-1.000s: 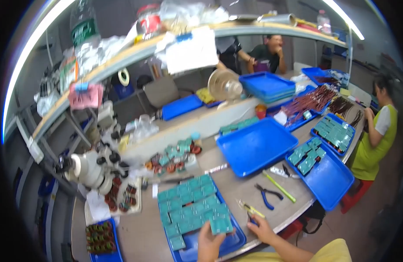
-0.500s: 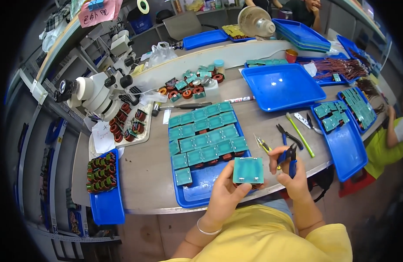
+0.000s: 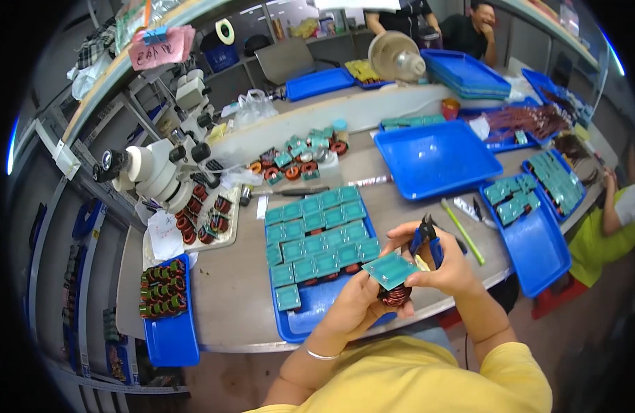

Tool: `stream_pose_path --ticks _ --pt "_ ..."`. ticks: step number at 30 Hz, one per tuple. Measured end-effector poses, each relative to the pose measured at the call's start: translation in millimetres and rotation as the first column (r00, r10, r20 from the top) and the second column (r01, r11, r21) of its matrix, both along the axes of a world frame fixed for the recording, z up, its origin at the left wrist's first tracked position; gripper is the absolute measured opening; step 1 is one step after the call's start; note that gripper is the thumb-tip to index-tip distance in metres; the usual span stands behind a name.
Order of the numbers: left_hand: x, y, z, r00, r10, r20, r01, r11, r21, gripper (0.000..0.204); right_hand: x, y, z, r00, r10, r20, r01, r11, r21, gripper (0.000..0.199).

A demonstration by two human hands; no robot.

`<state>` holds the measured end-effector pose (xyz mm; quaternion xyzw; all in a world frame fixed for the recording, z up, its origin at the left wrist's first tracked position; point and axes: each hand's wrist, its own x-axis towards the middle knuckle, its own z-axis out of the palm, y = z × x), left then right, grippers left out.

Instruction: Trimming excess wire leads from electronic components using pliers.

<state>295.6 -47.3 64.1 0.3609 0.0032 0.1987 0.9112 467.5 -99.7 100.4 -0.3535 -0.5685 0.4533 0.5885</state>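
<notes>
A green circuit board (image 3: pixel 392 269) with a copper-wound coil (image 3: pixel 396 296) under it sits tilted above the table's front edge. My left hand (image 3: pixel 352 306) grips it from the left and below, fingers closed round the coil. On the other side, my right hand (image 3: pixel 458 272) keeps blue-handled side cutters (image 3: pixel 427 242) in its curled fingers, jaws pointing up. The right thumb and fingertips also touch the board's right edge. Just left of my hands lies a blue tray (image 3: pixel 310 322), holding rows of similar green boards (image 3: pixel 324 241) with coils beneath; its front part shows bare blue plastic.
A large blue tray (image 3: pixel 438 162) lies at back right, with a narrower tray (image 3: pixel 537 255) of boards beside it. A green stick-like tool (image 3: pixel 463 233) rests nearby. At left stand a microscope (image 3: pixel 149 168) and a tray of coils (image 3: pixel 169 341). Two people are across the bench.
My right hand has come in to the board's right edge with the cutters still in it. The board has turned and tilted, so its coil shows more. The whole view has shifted slightly.
</notes>
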Motion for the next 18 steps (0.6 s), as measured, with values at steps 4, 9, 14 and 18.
stream_pose_path --ticks 4,9,14,18 --pt "15 22 15 0.929 0.317 -0.190 -0.266 0.930 0.253 0.050 14 23 2 0.971 -0.227 0.077 0.215 0.966 0.141 0.055" --pt "25 40 18 0.862 0.475 -0.177 -0.342 0.803 0.488 0.055 17 44 -11 0.898 -0.360 0.253 0.330 0.931 0.155 0.055" --pt "28 51 7 0.860 0.454 -0.231 -0.334 0.845 0.417 0.053 26 57 -22 0.876 -0.373 0.307 0.313 0.922 0.229 0.058" --pt "25 54 0 0.884 0.426 -0.193 -0.348 0.875 0.336 0.059 29 61 -25 0.873 -0.349 0.341 0.272 0.928 0.255 0.059"
